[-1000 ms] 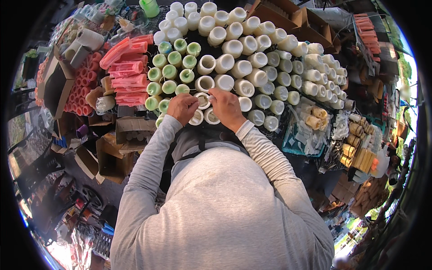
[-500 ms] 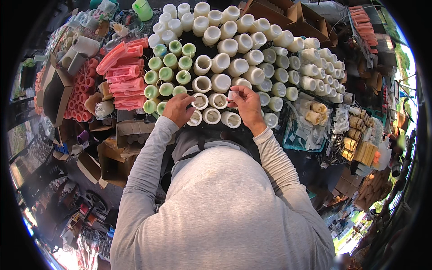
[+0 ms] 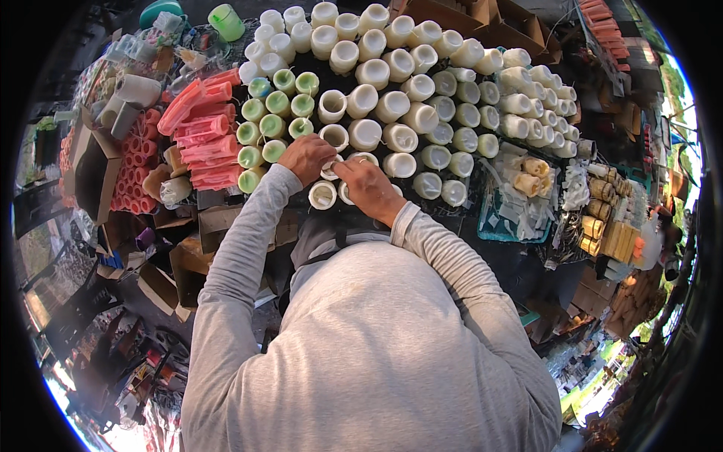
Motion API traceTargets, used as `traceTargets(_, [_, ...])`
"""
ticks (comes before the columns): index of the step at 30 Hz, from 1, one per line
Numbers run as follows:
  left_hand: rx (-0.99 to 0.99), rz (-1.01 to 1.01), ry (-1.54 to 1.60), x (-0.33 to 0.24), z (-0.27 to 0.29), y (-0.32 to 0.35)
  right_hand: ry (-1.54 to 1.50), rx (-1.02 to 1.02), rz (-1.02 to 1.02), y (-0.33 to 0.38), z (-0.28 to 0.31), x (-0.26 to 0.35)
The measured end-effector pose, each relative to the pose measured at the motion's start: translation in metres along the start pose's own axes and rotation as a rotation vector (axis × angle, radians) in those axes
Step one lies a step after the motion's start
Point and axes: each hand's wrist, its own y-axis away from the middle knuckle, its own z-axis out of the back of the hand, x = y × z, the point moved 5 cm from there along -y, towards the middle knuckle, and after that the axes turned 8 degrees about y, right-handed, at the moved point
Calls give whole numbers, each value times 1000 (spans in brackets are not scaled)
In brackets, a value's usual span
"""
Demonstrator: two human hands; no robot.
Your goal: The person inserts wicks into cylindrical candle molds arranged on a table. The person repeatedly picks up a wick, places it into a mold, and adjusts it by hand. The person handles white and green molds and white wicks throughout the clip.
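Observation:
Both hands meet over a hollow white candle (image 3: 329, 173) in the front rows. My left hand (image 3: 307, 159) has its fingers bent down at the far side of the rim. From the right, my right hand (image 3: 367, 185) reaches across with fingers pinched over the same opening. Whatever lies between the fingertips is hidden. Just nearer stands another hollow white candle (image 3: 322, 195) with a wick inside. A wide-mouthed white candle (image 3: 334, 137) is directly beyond the hands. To their right is a filled white candle (image 3: 399, 165).
Green candles (image 3: 276, 126) stand in rows left of the hands, with stacked pink candles (image 3: 203, 132) farther left. Many white candles fill the far side. At right lies a teal tray (image 3: 514, 236) of wax pieces. Cardboard boxes (image 3: 188, 260) sit below the left edge.
My right hand, which held a small white piece, has moved left over the candle beside my left hand. My left hand has shifted slightly right and away from me. The view has shifted a little.

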Motion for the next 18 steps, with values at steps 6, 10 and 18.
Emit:
traceTargets(6, [-14,60,35,7,-7,7,37,43,24,-9,-25,-11])
traceTargets(10, [-4,65,29,10,-12,7,98,51,74,-11,-33,-12])
traceTargets(18, [-25,106,14,11,-14,7,189,62,83,-1,-31,-10])
